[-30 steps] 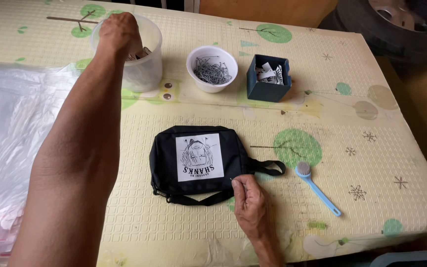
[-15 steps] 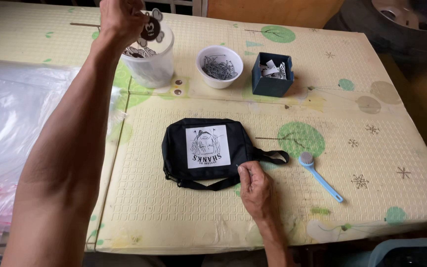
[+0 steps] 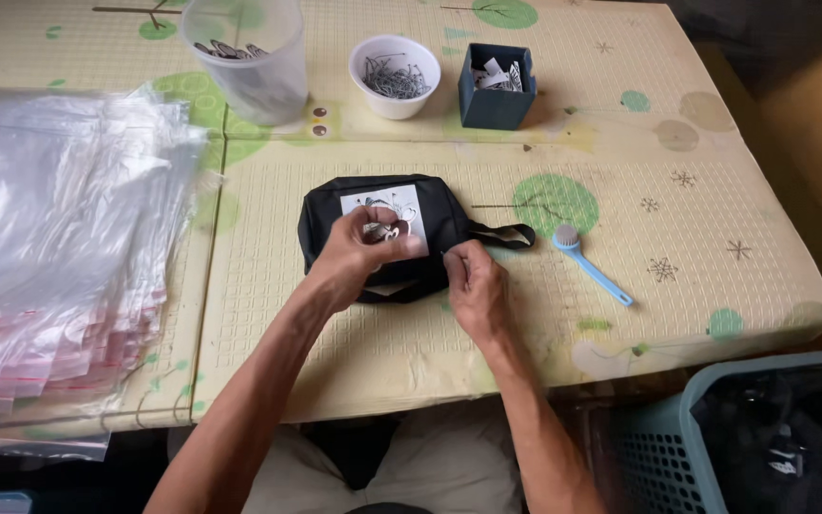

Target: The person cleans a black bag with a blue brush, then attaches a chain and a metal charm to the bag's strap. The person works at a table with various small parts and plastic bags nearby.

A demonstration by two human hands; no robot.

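Note:
A small black pouch (image 3: 449, 214) with a white printed patch lies on the patterned mat in front of me. My left hand (image 3: 359, 255) hovers over the patch, its fingers closed on a small metal keyring piece. My right hand (image 3: 473, 281) pinches the pouch's right edge, near its black strap loop (image 3: 506, 233).
A stack of clear plastic bags (image 3: 59, 247) covers the left side. At the back stand a clear plastic cup (image 3: 244, 57) with metal pieces, a white bowl (image 3: 395, 76) of small metal rings and a dark blue box (image 3: 497, 86). A light blue brush (image 3: 590, 262) lies right of the pouch. A teal basket (image 3: 763, 438) sits at lower right.
My left hand has come back from the clear cup to the pouch, carrying a metal piece. My right hand stayed at the pouch's edge.

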